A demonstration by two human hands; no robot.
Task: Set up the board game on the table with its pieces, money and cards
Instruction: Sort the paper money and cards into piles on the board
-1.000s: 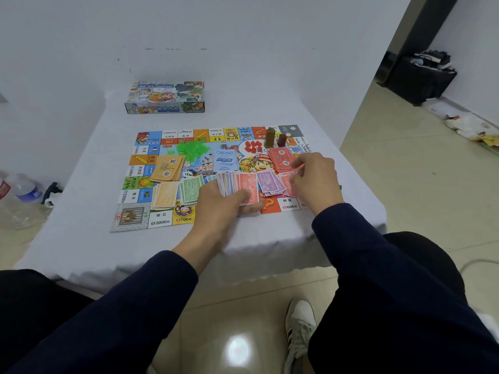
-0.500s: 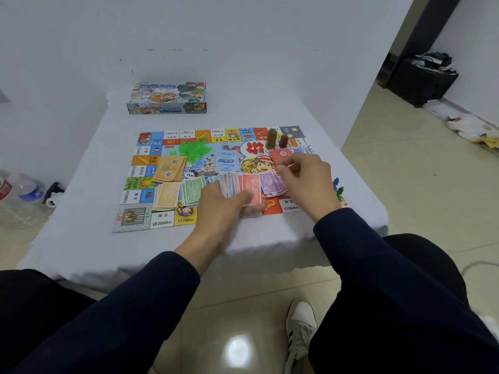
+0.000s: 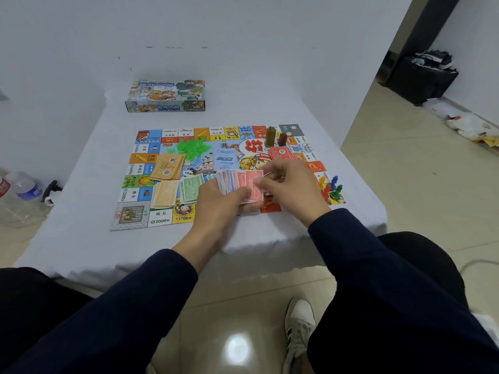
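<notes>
Head view: board (image 3: 162,168) lies open on white table (image 3: 81,238).
Left hand (image 3: 221,203): fingers curled round fanned money (image 3: 240,184), above board's near edge.
Right hand (image 3: 294,187): fingertips pinching the fan's red top note.
Pawns (image 3: 330,188): board's right edge.
Box (image 3: 165,96): beyond board.

Clear plastic water bottle (image 3: 20,193) cut by the 9 o'clock edge, colourful game board's (image 3: 167,184) near-right squares hidden behind both hands, small print illegible.
</notes>
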